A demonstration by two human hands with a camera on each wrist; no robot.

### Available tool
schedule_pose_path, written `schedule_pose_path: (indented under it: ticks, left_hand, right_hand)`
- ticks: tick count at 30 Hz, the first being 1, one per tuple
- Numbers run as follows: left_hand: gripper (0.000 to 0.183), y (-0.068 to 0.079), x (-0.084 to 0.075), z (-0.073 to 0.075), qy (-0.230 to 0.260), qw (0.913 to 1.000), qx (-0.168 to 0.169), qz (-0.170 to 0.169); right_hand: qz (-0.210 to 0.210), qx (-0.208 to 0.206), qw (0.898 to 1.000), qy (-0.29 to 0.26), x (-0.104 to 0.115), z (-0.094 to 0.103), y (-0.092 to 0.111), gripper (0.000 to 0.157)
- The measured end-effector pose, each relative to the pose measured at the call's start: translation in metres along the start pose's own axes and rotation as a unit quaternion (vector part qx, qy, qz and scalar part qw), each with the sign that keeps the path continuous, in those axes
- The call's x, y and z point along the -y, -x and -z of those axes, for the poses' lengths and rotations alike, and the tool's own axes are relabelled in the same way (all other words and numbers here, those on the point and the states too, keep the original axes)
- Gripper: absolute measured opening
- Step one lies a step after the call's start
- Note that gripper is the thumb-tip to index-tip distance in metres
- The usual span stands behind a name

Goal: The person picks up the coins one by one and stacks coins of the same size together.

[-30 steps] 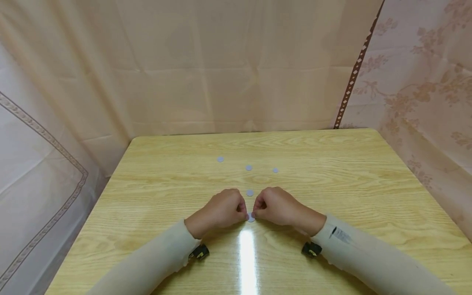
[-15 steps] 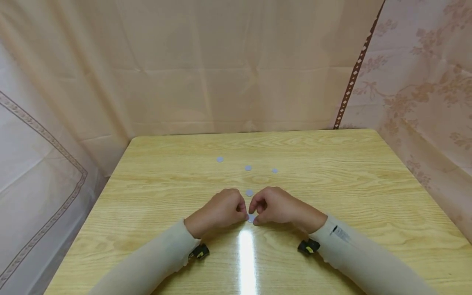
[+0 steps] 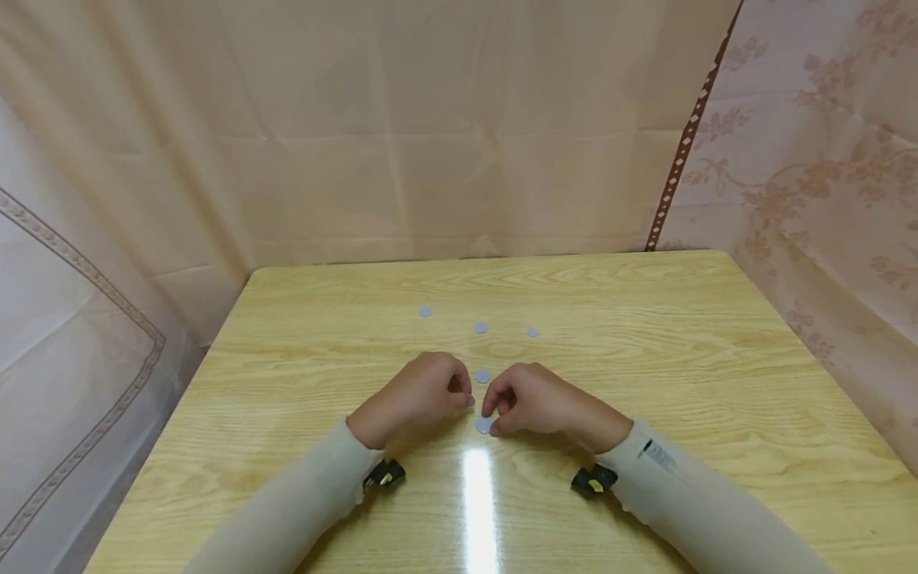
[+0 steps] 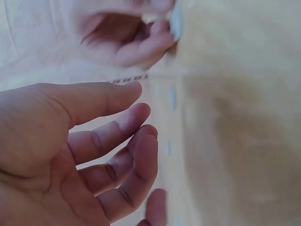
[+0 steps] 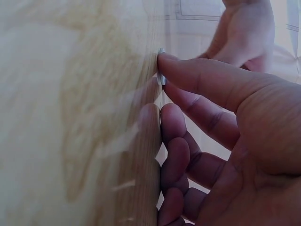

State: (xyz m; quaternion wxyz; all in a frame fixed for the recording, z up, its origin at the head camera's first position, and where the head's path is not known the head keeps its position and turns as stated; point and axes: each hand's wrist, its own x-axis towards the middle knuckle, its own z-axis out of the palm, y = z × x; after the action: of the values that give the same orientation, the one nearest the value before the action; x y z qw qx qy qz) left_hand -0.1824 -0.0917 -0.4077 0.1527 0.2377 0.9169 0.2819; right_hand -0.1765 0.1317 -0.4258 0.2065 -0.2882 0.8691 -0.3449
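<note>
In the head view a silvery round coin [image 3: 484, 426] lies flat on the wooden table [image 3: 323, 510] near the front middle. My right hand [image 3: 548, 400] pinches its edge between thumb and index finger; the right wrist view shows the coin [image 5: 163, 79] thin and edge-on between those fingertips. Just left of it, my left hand [image 3: 423, 388] holds nothing, apart from the coin. Its fingers are loosely bent, with a gap between thumb and index finger in the left wrist view. Directly behind the pinched coin lies a second coin [image 3: 483, 376].
Farther back lie three more coins: one at the left [image 3: 426, 312], a middle coin [image 3: 481, 328] and a smaller right coin [image 3: 532, 332]. Hanging cloth [image 3: 445, 143] borders the table's far edge and both sides. A bright light reflection runs down the table's front.
My left hand has let go of the near coin and drawn up and left. My right index finger and thumb have spread wider across that coin's edge.
</note>
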Motion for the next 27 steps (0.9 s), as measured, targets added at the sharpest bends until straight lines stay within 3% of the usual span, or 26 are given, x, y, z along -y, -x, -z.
schedule_pose_path:
  ticks: [6, 9, 13, 17, 22, 27]
  left_hand:
    - [0.011, -0.010, 0.003, 0.027, -0.017, 0.9980, -0.052, 0.032]
    - [0.012, -0.016, 0.006, 0.044, -0.021, 0.9939, -0.099, 0.045]
    - [0.013, -0.027, 0.011, 0.063, -0.004, 0.9873, -0.148, 0.058]
    - [0.015, -0.040, 0.021, 0.078, 0.022, 0.9817, -0.177, 0.068]
    - [0.018, -0.056, 0.037, 0.090, 0.066, 0.9762, -0.192, 0.077]
    - [0.022, -0.066, 0.057, 0.091, 0.094, 0.9743, -0.182, 0.095]
  right_hand:
    - [0.003, 0.003, 1.000, -0.001, 0.000, 0.001, 0.000, 0.012]
    - [0.005, 0.007, 1.000, -0.006, 0.000, 0.001, 0.000, 0.012]
    - [0.005, 0.010, 1.000, -0.012, 0.000, 0.001, 0.001, 0.011]
    - [0.000, 0.011, 1.000, -0.016, 0.000, 0.001, 0.002, 0.011]
    - [0.000, 0.013, 1.000, -0.014, -0.001, 0.000, 0.002, 0.011]
    - [0.004, 0.009, 1.000, -0.004, 0.000, 0.001, 0.002, 0.012]
